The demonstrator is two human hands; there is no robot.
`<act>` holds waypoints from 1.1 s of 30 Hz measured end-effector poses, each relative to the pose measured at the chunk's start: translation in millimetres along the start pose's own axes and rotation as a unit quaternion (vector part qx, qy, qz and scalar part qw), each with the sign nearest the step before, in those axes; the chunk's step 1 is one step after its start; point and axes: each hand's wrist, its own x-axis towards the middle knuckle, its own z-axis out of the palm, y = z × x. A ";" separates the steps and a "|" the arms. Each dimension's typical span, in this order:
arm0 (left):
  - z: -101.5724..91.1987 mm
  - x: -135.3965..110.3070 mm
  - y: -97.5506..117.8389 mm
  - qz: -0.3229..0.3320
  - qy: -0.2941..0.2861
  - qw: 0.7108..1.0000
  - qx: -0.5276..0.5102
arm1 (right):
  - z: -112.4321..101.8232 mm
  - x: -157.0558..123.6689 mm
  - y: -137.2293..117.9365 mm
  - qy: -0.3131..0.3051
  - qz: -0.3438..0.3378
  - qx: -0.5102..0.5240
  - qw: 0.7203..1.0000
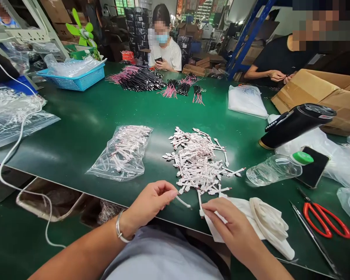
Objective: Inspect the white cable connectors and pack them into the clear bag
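The left hand (pixel 151 204) is pinched closed at the lower middle of the frame, thumb and forefinger gripping a short white lead (pixel 183 202) whose thin end pokes out toward the right. A silver bangle (pixel 118 227) circles that wrist. The right hand (pixel 230 223) is also curled, its fingertips (pixel 205 206) closed on the end of a flat white connector strip (pixel 200 204) and its heel lying over a white cloth (pixel 224 210). The two hands are near each other but apart.

Just above them, a loose heap of white connector leads (pixel 196 163) with pink tinges lies on the green bench (pixel 76 124), its lower edge almost at the hands. To its left sits a clear zip bag of similar leads (pixel 119 153).

Right of the hands are a crumpled white glove (pixel 268 221), red-handled scissors (pixel 323 219), and a long steel tweezer (pixel 312 237). Higher up stand a water bottle with a green cap (pixel 274 169), a phone (pixel 313 167), and a black tumbler (pixel 297 124) lying tilted. Bundles of black cables with pink wires (pixel 137 77) lie across the far bench, near a blue plastic basket (pixel 72 76) at upper left. A co-worker (pixel 165 50) at top center holds a phone, and another co-worker's hands (pixel 280 76) work at upper right.
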 end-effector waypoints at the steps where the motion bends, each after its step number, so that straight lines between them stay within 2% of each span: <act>1: -0.9 0.7 -0.9 0.005 0.011 1.000 -0.011 | -2.4 -3.1 4.9 0.013 -0.009 -0.036 0.999; 5: -1.0 1.6 -2.3 -0.016 0.029 0.992 -0.123 | -2.3 -5.5 15.6 -0.011 -0.032 -0.175 0.984; 8: 1.4 -1.1 0.2 -0.067 -0.013 0.974 -0.217 | 4.3 5.1 14.8 -0.020 -0.092 -0.286 0.954; 10: 1.9 -3.6 1.0 -0.090 -0.035 0.968 -0.232 | 8.2 14.4 14.1 -0.017 -0.146 -0.339 0.929; 13: 0.6 -6.4 -3.3 -0.070 -0.034 0.985 -0.151 | 12.9 25.2 15.3 -0.029 -0.192 -0.362 0.911; 15: 0.2 -7.5 -9.3 -0.015 -0.018 0.998 -0.057 | 16.9 29.0 16.2 -0.029 -0.200 -0.357 0.912; 18: 2.1 -7.9 -17.2 0.063 0.011 0.996 0.066 | 23.9 30.6 12.9 0.006 -0.215 -0.333 0.918; 20: 4.4 -7.3 -17.6 0.087 0.015 0.990 0.106 | 27.3 29.9 6.9 0.036 -0.242 -0.309 0.919; 22: 6.2 -6.2 -13.8 0.092 0.004 0.990 0.103 | 28.6 28.2 -0.2 0.048 -0.254 -0.268 0.928; 24: 6.7 -4.8 -8.1 0.066 -0.008 0.996 0.061 | 28.3 25.9 -6.3 0.058 -0.215 -0.189 0.956; 27: 5.4 -2.8 -3.2 -0.010 -0.026 0.999 -0.030 | 28.3 23.1 -11.1 0.074 -0.063 -0.018 0.995; 30: 4.0 -0.8 -6.0 -0.055 -0.036 0.993 -0.095 | 31.4 21.6 -14.3 0.046 0.082 0.114 0.989; 33: 3.0 1.1 -11.8 -0.065 -0.012 0.987 -0.148 | 36.0 20.3 -19.9 -0.017 0.139 0.175 0.975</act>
